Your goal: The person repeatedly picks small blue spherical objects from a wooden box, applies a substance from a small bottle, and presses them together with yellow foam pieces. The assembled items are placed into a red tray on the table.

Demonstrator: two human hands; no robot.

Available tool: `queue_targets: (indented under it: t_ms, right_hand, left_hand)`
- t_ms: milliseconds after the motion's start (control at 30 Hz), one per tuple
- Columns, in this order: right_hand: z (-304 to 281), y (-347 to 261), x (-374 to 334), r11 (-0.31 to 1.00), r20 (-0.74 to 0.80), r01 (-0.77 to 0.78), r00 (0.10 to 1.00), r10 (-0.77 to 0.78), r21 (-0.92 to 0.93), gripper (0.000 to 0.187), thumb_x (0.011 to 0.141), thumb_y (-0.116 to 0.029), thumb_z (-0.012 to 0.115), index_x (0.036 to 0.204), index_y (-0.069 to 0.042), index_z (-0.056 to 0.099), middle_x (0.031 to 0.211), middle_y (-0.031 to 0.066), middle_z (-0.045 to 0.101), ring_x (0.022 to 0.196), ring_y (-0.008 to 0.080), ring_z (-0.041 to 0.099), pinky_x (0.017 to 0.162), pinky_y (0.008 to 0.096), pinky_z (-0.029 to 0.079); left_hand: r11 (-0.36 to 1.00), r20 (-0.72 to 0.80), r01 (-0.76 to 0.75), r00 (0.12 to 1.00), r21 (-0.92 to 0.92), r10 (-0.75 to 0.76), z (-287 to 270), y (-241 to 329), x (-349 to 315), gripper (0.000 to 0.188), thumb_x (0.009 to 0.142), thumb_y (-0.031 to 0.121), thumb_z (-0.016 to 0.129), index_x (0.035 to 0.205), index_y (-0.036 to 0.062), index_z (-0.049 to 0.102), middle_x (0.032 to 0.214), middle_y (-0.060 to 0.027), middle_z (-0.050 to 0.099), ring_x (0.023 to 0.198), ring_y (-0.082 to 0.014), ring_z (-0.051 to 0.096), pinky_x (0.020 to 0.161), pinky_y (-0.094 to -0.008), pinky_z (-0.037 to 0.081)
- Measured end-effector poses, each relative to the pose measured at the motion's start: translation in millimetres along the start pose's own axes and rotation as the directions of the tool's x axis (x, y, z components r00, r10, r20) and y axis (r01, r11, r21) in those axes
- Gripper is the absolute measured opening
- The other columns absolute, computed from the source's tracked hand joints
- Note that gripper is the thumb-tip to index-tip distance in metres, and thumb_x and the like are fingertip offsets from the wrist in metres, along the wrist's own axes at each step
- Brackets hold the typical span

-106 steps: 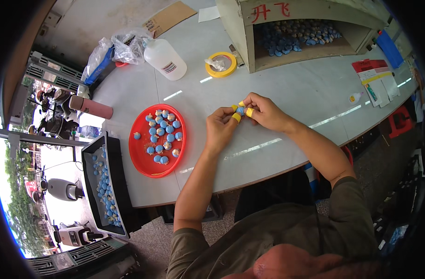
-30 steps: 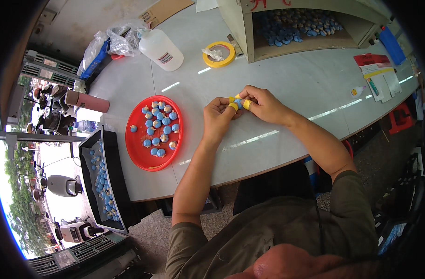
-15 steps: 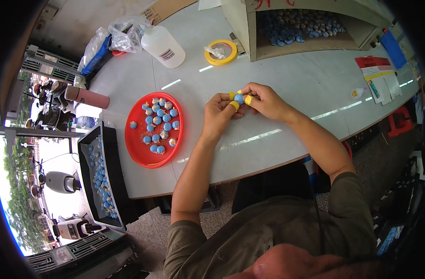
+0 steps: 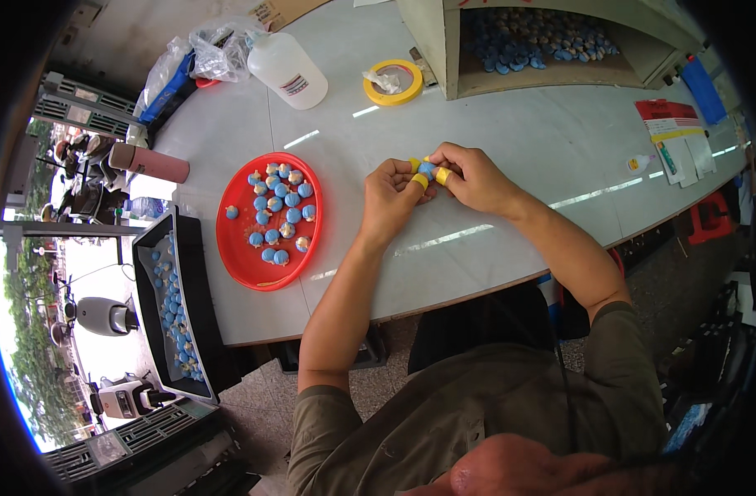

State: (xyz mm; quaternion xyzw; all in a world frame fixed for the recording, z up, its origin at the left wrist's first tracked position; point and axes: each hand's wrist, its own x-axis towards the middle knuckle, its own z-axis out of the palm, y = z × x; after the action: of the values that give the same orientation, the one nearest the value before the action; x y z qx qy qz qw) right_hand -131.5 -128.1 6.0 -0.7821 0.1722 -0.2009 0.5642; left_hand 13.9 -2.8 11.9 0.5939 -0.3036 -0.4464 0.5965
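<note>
From the head camera, here's a pale table (image 4: 477, 269), and it's busy round the edges: a red plate (image 4: 236, 263) sits near the left forearm, scattered with small blue balls (image 4: 276, 203) with cream bits on them, and just past its left side comes a black bin (image 4: 204, 331) holding more of the same. Up behind, a pink flask (image 4: 159, 164), plastic bags (image 4: 222, 54), and a big white bottle (image 4: 289, 73); next along, a yellow tape roll (image 4: 394, 100) with crumpled tissue (image 4: 386, 81) in its ring, near the foot of a cabinet (image 4: 429, 37) whose opening shows a heap of blue pieces (image 4: 543, 41). Over on the right, papers (image 4: 677, 145) and a small bottle (image 4: 638, 164). In the middle, the left hand (image 4: 392, 194) and right hand (image 4: 477, 183) meet, fingertips pinched together on one ball (image 4: 428, 170), held between them over the table. Yellow wraps (image 4: 420, 179) band several fingers, and those fingers block much of the view: what shows of the ball is blue and roundish, its finer detail too small to tell.
</note>
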Motion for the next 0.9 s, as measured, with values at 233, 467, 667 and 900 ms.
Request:
queue_targets:
  t_ms: [233,467,667,900]
  right_hand:
    - [2,2,0,0.998,-0.030,0.050,0.998,-0.051,-0.029,0.017,0.091,0.005,0.057,0.108,0.006,0.061,0.090,0.0138,0.071,0.079,0.0172,0.066,0.076,0.0310,0.053]
    - [-3,-13,6,0.976,0.004,-0.163,0.986,0.164,0.146,0.012,0.097,-0.007,0.062,0.105,0.002,0.064,0.084,0.0030,0.066,0.074,0.0063,0.059,0.062,0.0236,0.049]
    - [1,-6,9,0.959,-0.031,-0.157,0.985,0.168,0.235,0.015,0.100,-0.015,0.064,0.106,-0.001,0.063,0.089,0.0008,0.065,0.074,0.0040,0.056,0.062,0.0216,0.048]
    - [6,-10,3,0.941,-0.084,-0.103,0.987,0.137,0.321,0.015,0.102,-0.017,0.060,0.107,-0.003,0.063,0.087,-0.0014,0.061,0.071,0.0032,0.051,0.061,0.0189,0.043]
  left_hand:
    - [1.000,-0.016,-0.003,1.000,0.006,0.003,0,0,-1,0.026,0.094,0.003,0.062,0.113,-0.0133,0.055,0.097,-0.0182,0.071,0.082,-0.0201,0.073,0.072,-0.0282,0.060]
    - [0.999,0.033,0.036,0.999,-0.015,-0.036,-6,5,3,0.030,0.099,0.008,0.057,0.121,-0.0127,0.055,0.099,-0.0165,0.072,0.083,-0.0199,0.073,0.075,-0.0281,0.059]
    - [0.969,0.069,0.130,0.991,-0.209,-0.118,-4,10,-2,0.034,0.101,0.017,0.061,0.124,-0.0085,0.055,0.105,-0.0146,0.071,0.091,-0.0187,0.072,0.078,-0.0279,0.059]
    - [0.891,-0.078,0.009,0.996,-0.454,-0.049,-9,1,-3,0.029,0.103,0.019,0.058,0.121,-0.0041,0.053,0.108,-0.0151,0.068,0.100,-0.0241,0.070,0.087,-0.0309,0.058]
